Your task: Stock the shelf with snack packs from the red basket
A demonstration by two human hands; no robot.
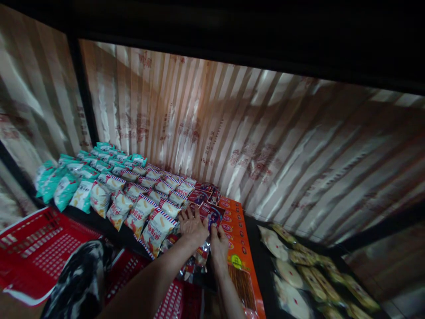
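Note:
My left hand (193, 227) lies palm down with its fingers spread, touching a row of dark red, shiny snack packets. Beside it, my right hand (219, 243) has its fingers closed at the edge of a dark red snack packet (215, 212) with a blue and purple print. More dark red packets lie behind and below my hands. Left of my left hand stand white snack bags (157, 232) with striped tops and red lettering. Just right of my right hand is a long orange snack package (242, 232).
Teal snack bags (66, 191) fill the shelf's left end. Flat round packs (288, 272) and yellowish long packs (315, 283) lie to the right. A red basket (43, 254) sits in front, below the black shelf edge. Corrugated, printed sheeting (206, 115) backs the shelf.

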